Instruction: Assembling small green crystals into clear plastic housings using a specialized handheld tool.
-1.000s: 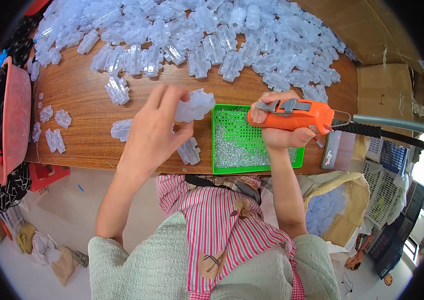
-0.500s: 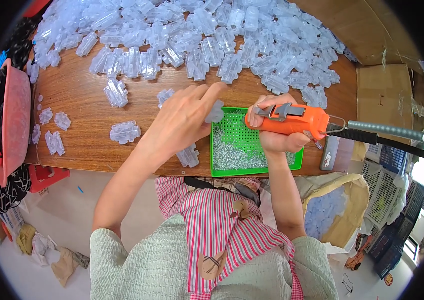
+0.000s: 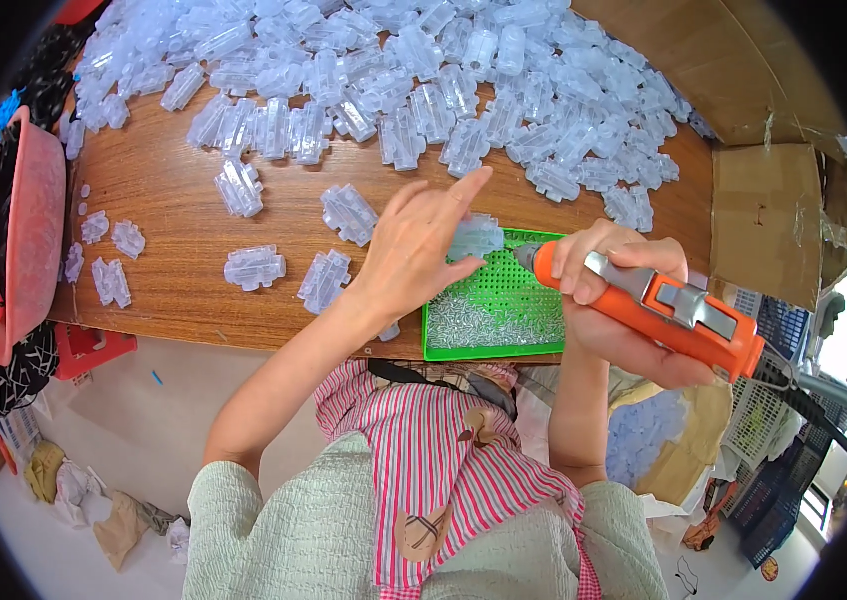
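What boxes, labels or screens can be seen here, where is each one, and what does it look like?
Cardboard box: right of the table, plain brown, roughly cubic, with clear tape on it.
Cardboard sheet: upper right, behind the pile of clear plastic parts, flat and brown.
Crates: lower right, past the right hand, white and dark latticed plastic.
No labels, signs or screens show clearly.

**Bright, even daylight; heavy fisheye bend**

I see a well-lit scene with soft, short shadows under the clear moulded plastic pieces [image 3: 254, 266] on the brown wooden table [image 3: 174, 180]. At the right rim a window area blows out to white glare. Focus is crisp in the centre; straight edges curve strongly outward, and a black circular vignette closes the corners.
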Motion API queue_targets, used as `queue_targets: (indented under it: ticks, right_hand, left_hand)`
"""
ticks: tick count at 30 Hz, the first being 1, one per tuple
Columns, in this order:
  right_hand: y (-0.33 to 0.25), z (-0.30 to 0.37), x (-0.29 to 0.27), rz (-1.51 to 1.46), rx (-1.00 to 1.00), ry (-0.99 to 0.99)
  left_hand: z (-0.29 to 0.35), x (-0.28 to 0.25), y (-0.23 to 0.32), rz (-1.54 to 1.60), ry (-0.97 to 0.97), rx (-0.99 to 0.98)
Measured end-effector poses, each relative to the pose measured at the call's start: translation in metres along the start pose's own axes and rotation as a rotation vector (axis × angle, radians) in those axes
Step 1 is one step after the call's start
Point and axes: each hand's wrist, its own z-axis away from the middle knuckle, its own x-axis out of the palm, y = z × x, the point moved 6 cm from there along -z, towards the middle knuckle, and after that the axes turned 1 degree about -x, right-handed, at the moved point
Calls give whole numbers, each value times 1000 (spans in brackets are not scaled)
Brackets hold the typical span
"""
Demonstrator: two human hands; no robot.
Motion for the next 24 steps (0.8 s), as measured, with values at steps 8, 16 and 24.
queue_targets:
  ticks: [8,16,24]
  right_hand:
    - [24,-3,9,11,17,-74]
    - [42,-1,10,5,95,10]
    - [43,-4,27,209,135,-32]
  left_hand:
    - [9,12,-16,319,44,-148]
    - [6,11,-17,357,32,-155]
    - [5,11,-16,327,72,-57]
